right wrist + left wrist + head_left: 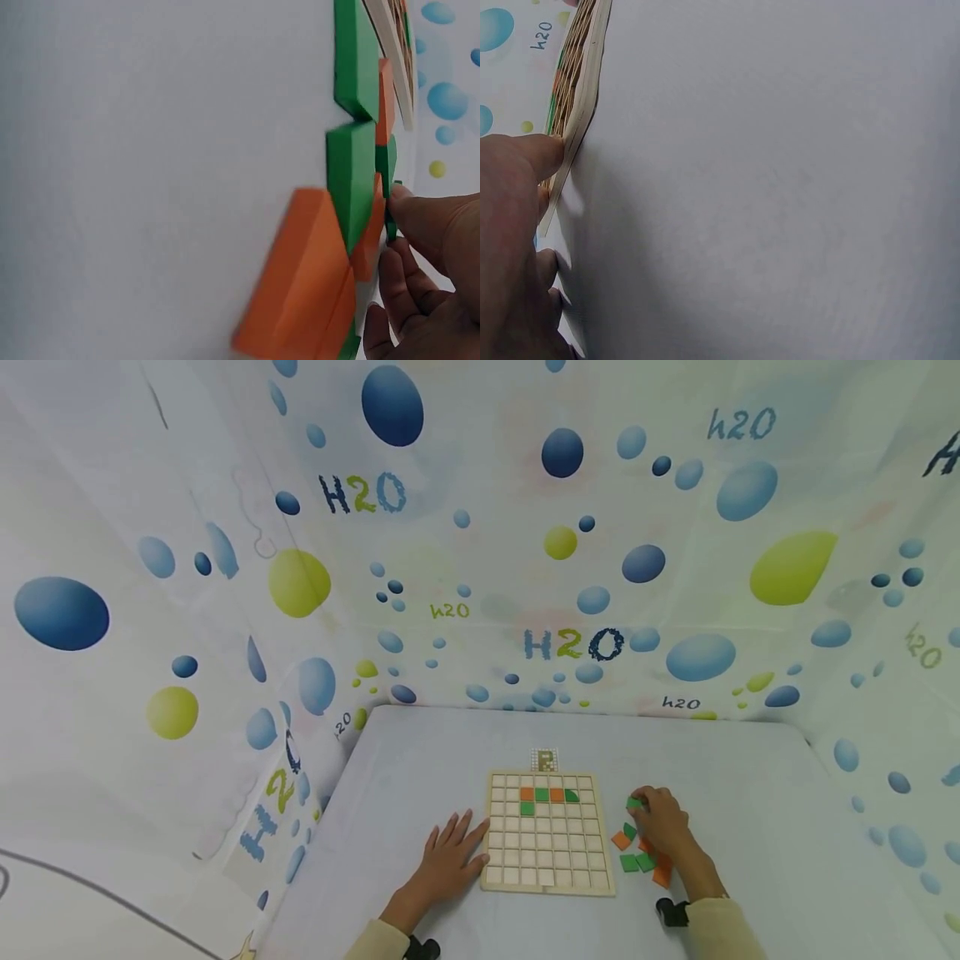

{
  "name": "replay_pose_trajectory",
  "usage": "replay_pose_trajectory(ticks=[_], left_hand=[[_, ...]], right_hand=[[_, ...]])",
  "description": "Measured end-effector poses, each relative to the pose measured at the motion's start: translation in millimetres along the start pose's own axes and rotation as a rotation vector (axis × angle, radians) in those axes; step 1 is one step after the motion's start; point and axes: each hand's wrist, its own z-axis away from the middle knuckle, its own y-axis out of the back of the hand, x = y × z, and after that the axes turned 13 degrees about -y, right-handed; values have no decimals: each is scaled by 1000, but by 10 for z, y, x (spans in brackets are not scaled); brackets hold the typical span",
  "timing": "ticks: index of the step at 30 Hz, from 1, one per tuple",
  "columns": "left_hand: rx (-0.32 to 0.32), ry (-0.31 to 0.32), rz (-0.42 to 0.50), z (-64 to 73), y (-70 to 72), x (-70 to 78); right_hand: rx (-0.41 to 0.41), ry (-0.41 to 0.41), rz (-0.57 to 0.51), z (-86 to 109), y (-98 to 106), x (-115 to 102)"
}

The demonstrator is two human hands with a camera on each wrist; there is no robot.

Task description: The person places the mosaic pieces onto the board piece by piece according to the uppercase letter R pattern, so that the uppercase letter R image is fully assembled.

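While our left hand (447,864) lies with fingers spread against the left edge of the gridded board (546,841), our right hand (663,821), nearer the loose side, pinches a green piece (634,802); from it, we have the board leftward, its far rows about level.
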Motion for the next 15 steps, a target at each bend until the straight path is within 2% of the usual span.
replay_pose_trajectory(ticks=[7,15], left_hand=[[2,-4,6,4,-9,6],[3,-9,7,5,12,15]], right_hand=[[10,18,-13,32,-77,-116],[-14,94,-21,121,-154,-471]])
